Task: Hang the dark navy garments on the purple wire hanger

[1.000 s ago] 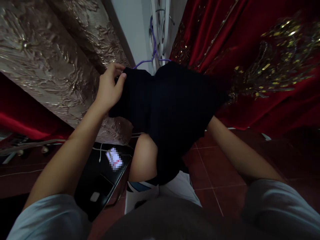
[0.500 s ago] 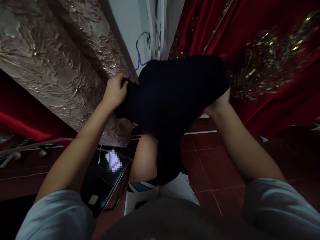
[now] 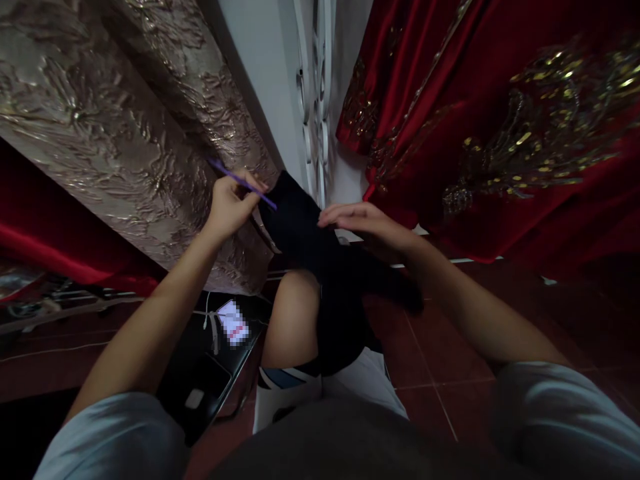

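Note:
A purple clothes hanger (image 3: 264, 195) is pinched in my left hand (image 3: 231, 205), partly hidden by the fingers and tilted down to the right. Below it a black garment (image 3: 303, 230) hangs down across my lap; its exact kind is hard to make out in the dark. My right hand (image 3: 367, 221) is flat with the fingers stretched out, its fingertips at the garment's right edge. A loose part of the garment stretches out beneath that forearm, blurred.
A black stool-like surface (image 3: 200, 407) on the left carries a lit phone (image 3: 234, 325), a dark device and cables. Beige embossed fabric (image 3: 165, 133) hangs at left, red sequined fabric (image 3: 475, 220) at right. White scrolled metalwork (image 3: 315, 100) stands between them, above a red tiled floor (image 3: 450, 360).
My right hand has come out from under the garment and moved left. The spread garment has dropped and bunched lower. The hanger has turned, its hook end swinging left in my left hand.

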Available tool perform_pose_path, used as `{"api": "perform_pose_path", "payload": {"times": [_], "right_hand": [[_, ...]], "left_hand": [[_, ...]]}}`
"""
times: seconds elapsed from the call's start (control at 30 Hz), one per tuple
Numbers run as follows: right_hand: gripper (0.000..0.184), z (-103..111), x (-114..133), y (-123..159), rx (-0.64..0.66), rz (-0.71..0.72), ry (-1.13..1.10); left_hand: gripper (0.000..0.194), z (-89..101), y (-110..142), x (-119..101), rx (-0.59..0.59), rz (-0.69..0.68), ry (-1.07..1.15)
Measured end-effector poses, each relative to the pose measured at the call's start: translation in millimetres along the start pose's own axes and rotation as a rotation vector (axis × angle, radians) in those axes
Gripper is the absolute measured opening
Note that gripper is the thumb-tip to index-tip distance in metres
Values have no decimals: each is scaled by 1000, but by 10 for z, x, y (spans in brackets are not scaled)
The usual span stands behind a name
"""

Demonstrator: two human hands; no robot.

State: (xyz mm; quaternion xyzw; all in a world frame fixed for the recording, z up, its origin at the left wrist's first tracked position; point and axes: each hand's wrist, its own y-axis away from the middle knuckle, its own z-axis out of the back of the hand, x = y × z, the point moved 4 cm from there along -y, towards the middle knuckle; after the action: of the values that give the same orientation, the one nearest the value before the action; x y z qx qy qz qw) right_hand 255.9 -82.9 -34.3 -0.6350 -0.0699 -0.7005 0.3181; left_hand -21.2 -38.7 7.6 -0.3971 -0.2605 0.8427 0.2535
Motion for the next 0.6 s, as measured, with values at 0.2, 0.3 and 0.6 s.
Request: {"api": "perform_pose_path", "payload": {"times": [0.2, 0.3, 0.6], "right_hand": [[76, -114, -239, 61, -172, 218, 701], [101, -185, -248, 83, -169, 335, 860], [105, -77, -610, 172, -277, 575, 887]], "left_hand": [[57, -211, 128, -737, 249, -179, 363], [61, -349, 165, -955, 371, -162, 480], [30, -599, 307, -816, 416, 42, 818]]}}
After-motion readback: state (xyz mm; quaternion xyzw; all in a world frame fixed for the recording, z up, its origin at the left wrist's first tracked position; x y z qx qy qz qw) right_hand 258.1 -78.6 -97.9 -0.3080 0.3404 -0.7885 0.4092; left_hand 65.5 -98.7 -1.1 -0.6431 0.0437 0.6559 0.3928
